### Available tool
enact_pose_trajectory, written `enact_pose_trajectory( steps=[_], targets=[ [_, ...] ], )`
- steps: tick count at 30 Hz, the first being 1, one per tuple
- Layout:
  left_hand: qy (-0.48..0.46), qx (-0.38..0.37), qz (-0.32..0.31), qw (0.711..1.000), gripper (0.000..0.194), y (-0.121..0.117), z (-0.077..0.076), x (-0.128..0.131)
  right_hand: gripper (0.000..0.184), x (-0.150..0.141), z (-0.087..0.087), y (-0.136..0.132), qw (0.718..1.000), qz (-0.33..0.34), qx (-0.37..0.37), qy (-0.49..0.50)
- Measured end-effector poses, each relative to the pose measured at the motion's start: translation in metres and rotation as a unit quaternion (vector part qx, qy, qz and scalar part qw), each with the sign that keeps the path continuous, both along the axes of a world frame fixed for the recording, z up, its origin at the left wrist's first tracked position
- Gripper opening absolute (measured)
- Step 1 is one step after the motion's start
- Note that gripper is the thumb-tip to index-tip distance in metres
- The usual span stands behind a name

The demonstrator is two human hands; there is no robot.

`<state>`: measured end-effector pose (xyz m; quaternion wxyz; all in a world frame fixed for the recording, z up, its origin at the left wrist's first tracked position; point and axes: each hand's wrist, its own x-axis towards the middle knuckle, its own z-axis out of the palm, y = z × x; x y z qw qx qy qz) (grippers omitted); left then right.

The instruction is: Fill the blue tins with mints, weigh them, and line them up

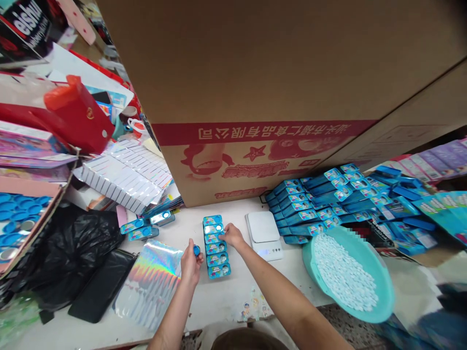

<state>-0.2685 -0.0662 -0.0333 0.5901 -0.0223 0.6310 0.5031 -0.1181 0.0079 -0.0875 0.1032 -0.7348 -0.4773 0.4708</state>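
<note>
"Where does the row of blue boxes (216, 248) lie?"

"On the desk (204, 306), between right hand (233, 236) and left hand (190, 265); the row runs near to far, each box's long axis crosswise."

"Which hand is nearer?"

"The right, its fingertips at one box's right end; whether they grip or merely touch is hard to tell; the left stands apart, pinching a blue cap (197, 250)."

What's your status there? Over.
Left hand holds small blue round piece. Right hand at row of blue boxes. White scale right of row, seemingly not blocking.
</note>
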Motion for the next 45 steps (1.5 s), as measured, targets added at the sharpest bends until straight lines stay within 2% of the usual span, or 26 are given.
enact_pose_trajectory(
  steps=[5, 8, 11, 15, 18, 21, 23, 25, 28, 32, 35, 39, 42, 45],
  targets=[
    [0.080, 0.004, -0.034, 0.996, 0.052, 0.004, -0.003, 0.007, 0.029, -0.001, 0.010, -0.002, 1.000, 0.007, 0.017, 0.003],
    [0.143, 0.016, -0.063, 0.988, 0.051, 0.006, -0.004, 0.013, 0.016, -0.003, 0.026, -0.023, 0.994, -0.028, 0.105, 0.029],
    [0.200, 0.029, -0.089, 0.975, 0.049, 0.005, -0.005, 0.022, 0.020, -0.008, 0.042, -0.051, 0.967, -0.058, 0.195, 0.154],
    [0.251, 0.076, -0.144, 0.954, 0.048, 0.000, -0.008, 0.036, 0.027, -0.016, 0.048, -0.075, 0.936, -0.030, 0.151, 0.316],
    [0.258, 0.071, -0.188, 0.945, 0.048, -0.007, -0.012, 0.040, 0.027, -0.012, 0.037, -0.078, 0.931, -0.093, 0.096, 0.339],
    [0.252, 0.038, -0.198, 0.946, 0.045, -0.016, -0.017, 0.035, 0.021, -0.001, 0.025, -0.072, 0.944, -0.118, 0.106, 0.290],
    [0.231, 0.019, -0.193, 0.954, 0.042, -0.022, -0.020, 0.029, 0.013, 0.005, 0.020, -0.066, 0.959, -0.097, 0.155, 0.217],
    [0.201, 0.010, -0.187, 0.961, 0.041, -0.028, -0.021, 0.022, 0.007, 0.008, 0.017, -0.060, 0.973, -0.066, 0.173, 0.139],
    [0.176, 0.021, -0.185, 0.967, 0.043, -0.036, -0.017, 0.016, 0.006, 0.007, 0.015, -0.053, 0.986, -0.043, 0.139, 0.079],
    [0.193, 0.046, -0.190, 0.962, 0.047, -0.043, -0.006, 0.012, 0.024, 0.004, 0.011, -0.048, 0.996, -0.032, 0.071, 0.050],
    [0.199, 0.061, -0.211, 0.955, 0.045, -0.046, 0.001, 0.010, 0.029, 0.005, 0.006, -0.045, 1.000, -0.014, 0.016, 0.022],
    [0.144, 0.074, -0.240, 0.957, 0.052, -0.049, 0.005, 0.007, 0.029, 0.007, -0.001, -0.039, 1.000, 0.001, -0.001, 0.006],
    [0.097, 0.061, -0.233, 0.966, 0.058, -0.052, 0.005, 0.007, 0.030, 0.007, -0.004, -0.036, 1.000, 0.010, -0.003, -0.004],
    [0.050, 0.054, -0.216, 0.974, 0.054, -0.053, 0.007, 0.010, 0.026, 0.006, -0.004, -0.038, 1.000, 0.007, 0.003, -0.011]
  ],
)
